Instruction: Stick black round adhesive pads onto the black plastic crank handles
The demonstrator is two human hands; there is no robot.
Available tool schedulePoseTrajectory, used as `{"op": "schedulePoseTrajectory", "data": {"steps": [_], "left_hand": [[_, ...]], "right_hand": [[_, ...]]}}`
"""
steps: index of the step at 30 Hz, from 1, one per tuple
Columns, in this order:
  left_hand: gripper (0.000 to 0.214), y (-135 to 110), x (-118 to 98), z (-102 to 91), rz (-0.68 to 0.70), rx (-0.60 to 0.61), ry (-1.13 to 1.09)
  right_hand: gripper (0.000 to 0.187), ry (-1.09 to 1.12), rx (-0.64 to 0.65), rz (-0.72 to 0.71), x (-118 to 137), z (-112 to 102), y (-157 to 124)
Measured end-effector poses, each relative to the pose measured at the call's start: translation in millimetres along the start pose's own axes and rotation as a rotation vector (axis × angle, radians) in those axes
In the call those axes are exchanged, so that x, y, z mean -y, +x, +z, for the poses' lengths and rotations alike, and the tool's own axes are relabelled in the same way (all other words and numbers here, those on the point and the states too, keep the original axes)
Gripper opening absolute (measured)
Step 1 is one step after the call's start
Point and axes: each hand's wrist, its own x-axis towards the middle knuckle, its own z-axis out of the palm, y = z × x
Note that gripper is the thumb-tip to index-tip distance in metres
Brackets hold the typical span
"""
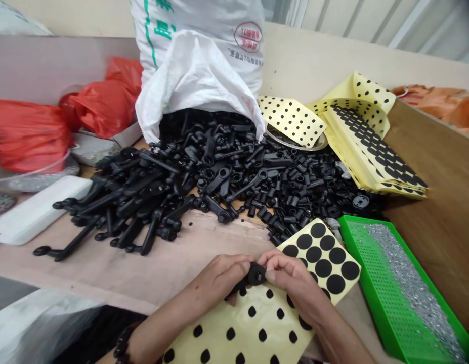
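Left hand [223,277]: fingers curled closed around one side of a black plastic part [256,275], with the fingertips hidden behind it.
Right hand [284,273]: pressed in from the other side, thumb and fingers pinching the same part; the exact finger placement is hard to tell.
Work in hand: both hands hold the part together just above the dotted sheets, its round end showing between them and a darker piece dropping below; whether a dot is on it cannot be told.
Under the hands: a yellow sheet [238,328] of black dots, partly peeled, overlaps a second sheet [321,258] with full round dots.
Wrist: a dark bead bracelet [124,344] sits on the left arm.
Pile: black parts [204,172], levers and short pegs, spill across the board [105,273] from a white sack [196,50].
Right side: a green tray [355,237] holds silver bits [409,288]; more dotted sheets [371,151] lie beyond, by a steel bowl [295,144].
Left side: red bags [101,106] and a white box [37,210].
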Motion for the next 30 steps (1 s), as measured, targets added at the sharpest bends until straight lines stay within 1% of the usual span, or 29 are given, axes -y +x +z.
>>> {"op": "schedulePoseTrajectory", "data": {"steps": [5,10,13,18,22,24,25,28,30], "left_hand": [[0.031,0.0,0.2,1.6,0.002,-0.01,0.007],[0.028,7.1,15.1,3.7,0.052,-0.019,0.024],[0.025,9.5,20.3,4.7,0.064,-0.035,0.035],[0.024,6.9,20.5,6.7,0.071,-0.108,0.119],[0.025,4.5,23.4,8.4,0.089,-0.171,0.076],[0.025,3.8,25.0,9.1,0.091,-0.202,0.032],[0.026,3.6,25.8,9.3,0.092,-0.215,0.015],[0.028,2.9,29.0,9.6,0.104,-0.243,-0.027],[0.029,2.5,31.9,9.6,0.115,-0.252,-0.056]], "right_hand": [[0.018,-0.04,-0.016,-0.011,2.2,2.1,-1.0],[0.016,-0.078,-0.008,-0.023,3.8,2.1,-0.6],[0.015,-0.098,0.003,-0.025,3.6,1.6,-0.6],[0.013,-0.167,-0.024,-0.044,2.2,3.4,-1.9],[0.013,-0.227,-0.071,-0.097,0.2,3.9,-3.0],[0.015,-0.183,-0.073,-0.081,-1.3,2.6,-3.9],[0.017,-0.123,-0.06,-0.049,-2.2,1.8,-4.2],[0.019,0.139,-0.011,0.078,-4.9,0.7,-4.1],[0.019,0.277,-0.011,0.122,-6.1,1.6,-3.1]]}}
